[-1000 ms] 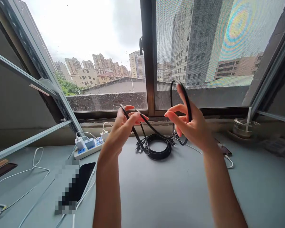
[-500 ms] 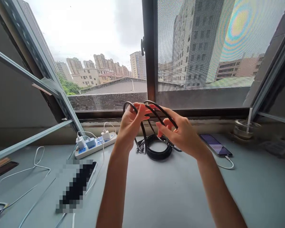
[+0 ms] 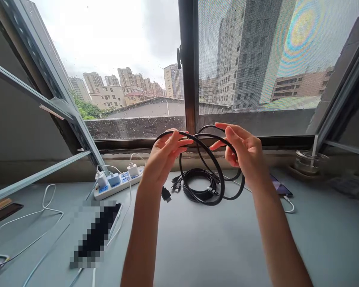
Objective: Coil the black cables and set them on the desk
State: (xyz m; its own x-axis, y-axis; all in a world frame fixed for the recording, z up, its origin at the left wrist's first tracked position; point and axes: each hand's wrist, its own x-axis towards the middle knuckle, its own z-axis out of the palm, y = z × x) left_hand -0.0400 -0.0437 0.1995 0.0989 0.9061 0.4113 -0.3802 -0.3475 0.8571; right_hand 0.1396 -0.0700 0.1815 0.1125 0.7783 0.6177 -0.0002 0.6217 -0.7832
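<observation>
A black HDMI cable [image 3: 219, 169] hangs in loose loops between my two hands above the table. My left hand [image 3: 164, 157] pinches it between thumb and fingers, and one plug [image 3: 166, 194] dangles beside that wrist. On the right, my right hand [image 3: 242, 151] has its thumb and fingers around a loop of the same cable, with the index finger stretched along the top. Behind the hanging loops, a coiled black cable [image 3: 194, 196] lies on the table, its plug ends [image 3: 176, 183] at the coil's left side.
A white power strip [image 3: 119, 187] with chargers stands at the back left. Nearer lies a partly pixelated phone [image 3: 115, 217]. Another phone [image 3: 283, 187] charges at the right, near a lidded cup with a straw [image 3: 308, 163]. White cables [image 3: 24, 217] cross the left side. A window [image 3: 131, 99] is behind.
My right hand has moved right and up, away from my left hand. The cable loops have widened and hang lower, and a plug now shows beside my left wrist.
</observation>
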